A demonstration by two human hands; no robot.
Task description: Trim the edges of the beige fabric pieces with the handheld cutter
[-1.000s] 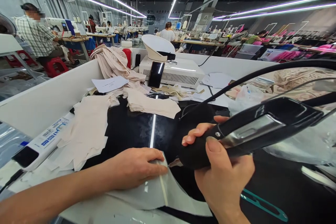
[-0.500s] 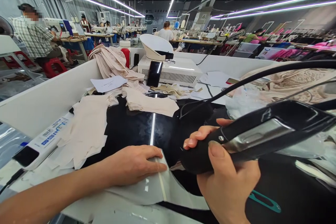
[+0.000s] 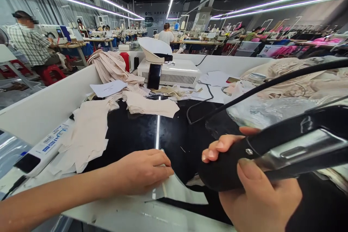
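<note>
My left hand [image 3: 144, 170] rests at the near edge of the black table surface, thumb and fingertips pressed together on a pale, thin, curved sheet [image 3: 187, 192]. A cream strip runs along that sheet and goes under the fingers. To the right, my right hand [image 3: 258, 192] is wrapped around a black hand-held power tool [image 3: 288, 130] with a shiny metal lever on its side. The tool's thumb-side end points left, and its working tip is not visible. The two hands are apart.
Stacked cream fabric pieces [image 3: 91, 127] lie at left, with another stack [image 3: 152, 107] ahead. A phone [image 3: 154, 76] leans on a white slotted box [image 3: 179, 74]. A thick black cable [image 3: 261, 83] arches on the right, over a clear plastic bag [image 3: 252, 107]. Co-workers sit at sewing machines beyond.
My right hand has moved right and slightly down with the black tool. The left hand's thumb and fingers have drawn closer together. The teal item by my right hand is out of sight.
</note>
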